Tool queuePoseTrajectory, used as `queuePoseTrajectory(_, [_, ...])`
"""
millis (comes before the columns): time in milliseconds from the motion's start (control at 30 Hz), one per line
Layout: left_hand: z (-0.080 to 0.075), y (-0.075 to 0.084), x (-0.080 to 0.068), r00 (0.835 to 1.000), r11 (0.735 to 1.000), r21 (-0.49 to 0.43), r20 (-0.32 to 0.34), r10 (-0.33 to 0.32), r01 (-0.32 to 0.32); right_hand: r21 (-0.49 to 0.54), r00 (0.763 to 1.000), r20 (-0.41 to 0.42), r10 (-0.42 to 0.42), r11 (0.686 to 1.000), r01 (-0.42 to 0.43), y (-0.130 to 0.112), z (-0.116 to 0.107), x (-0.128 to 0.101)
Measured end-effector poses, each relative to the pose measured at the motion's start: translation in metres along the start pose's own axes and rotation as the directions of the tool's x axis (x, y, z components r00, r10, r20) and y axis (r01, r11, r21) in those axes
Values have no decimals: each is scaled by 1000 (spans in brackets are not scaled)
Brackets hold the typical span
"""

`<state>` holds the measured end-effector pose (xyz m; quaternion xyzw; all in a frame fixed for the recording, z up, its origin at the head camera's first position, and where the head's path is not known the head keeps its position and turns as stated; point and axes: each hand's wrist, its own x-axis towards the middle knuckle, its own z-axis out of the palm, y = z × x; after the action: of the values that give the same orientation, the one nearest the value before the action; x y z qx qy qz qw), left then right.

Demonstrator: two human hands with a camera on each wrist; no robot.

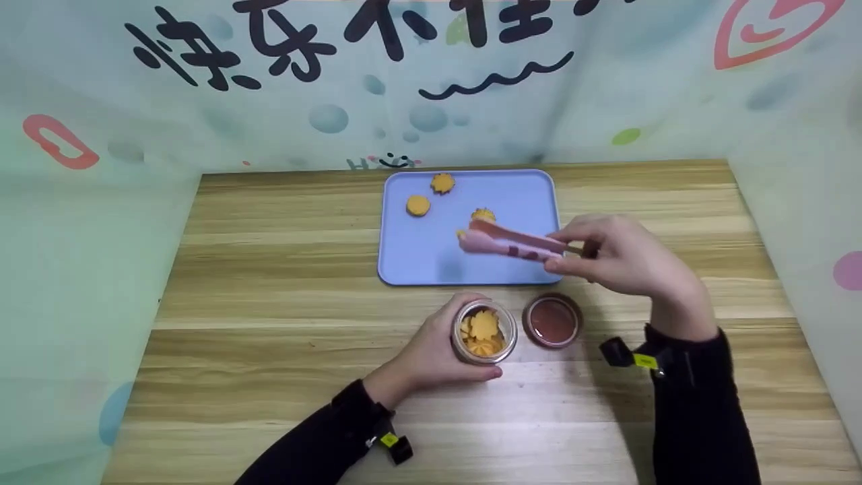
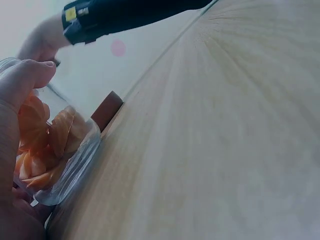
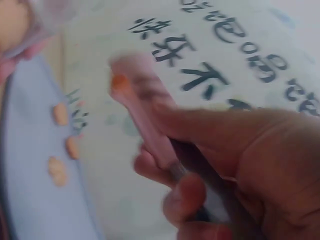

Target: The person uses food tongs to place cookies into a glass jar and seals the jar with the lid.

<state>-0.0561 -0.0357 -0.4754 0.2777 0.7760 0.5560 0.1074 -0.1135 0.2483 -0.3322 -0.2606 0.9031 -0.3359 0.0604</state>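
Showing a light wooden tabletop (image 1: 269, 323) from the head view, with items read from left to right. The left hand (image 1: 431, 353) is curled round a clear glass jar (image 1: 483, 333) that stands upright near the front middle of the tabletop; its fingers wrap the jar's left and near sides, so this grip is grasping the jar. The jar is open at the top and holds orange flower-shaped biscuits (image 1: 483, 326); in the left wrist view the same biscuits (image 2: 47, 145) press against the glass wall, with the thumb (image 2: 22, 82) laid over the rim.

Just right of the jar, apart from it, a round brown lid (image 1: 552, 320) lies flat on the tabletop. Behind both lies a pale blue rectangular plastic tray (image 1: 525, 202) carrying loose orange biscuits: a round one (image 1: 417, 205) at the left, a scalloped one (image 1: 442, 182) toward the back, and a third (image 1: 483, 215) near the middle.

The right hand (image 1: 623, 259) is raised over the tray's right front corner, its grip pinching a pair of pink tongs (image 1: 512, 241) by the handle end. The tong tips point left, over the tray's middle, just beside the third biscuit and behind the jar. In the blurred right wrist view, the fingers (image 3: 200, 130) close round the tongs (image 3: 145, 115), and a small orange piece (image 3: 119, 83) shows at the tips.
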Motion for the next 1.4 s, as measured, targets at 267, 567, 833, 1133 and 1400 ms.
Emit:
queuePoseTrajectory(267, [0, 1, -1, 998, 998, -13, 15, -57, 57, 98, 951, 156, -268, 962, 255, -17, -18, -25])
queuePoseTrajectory(567, [-2, 2, 0, 999, 998, -60, 34, -30, 32, 78, 926, 308, -219, 976, 205, -14, -16, -30])
queuePoseTrajectory(833, [-2, 2, 1, 999, 997, -72, 39, -31, 34, 18, 926, 338, -169, 985, 173, -14, -13, -31])
queuePoseTrajectory(1133, [-7, 18, -1, 1000, 999, -52, 28, 7, -5, -18, 923, 336, -190, 978, 208, -22, -12, -33])
queuePoseTrajectory(1400, [0, 0, 0, 1000, 999, -39, 23, 9, -8, -19, 914, 369, -166, 982, 186, -27, -11, -34])
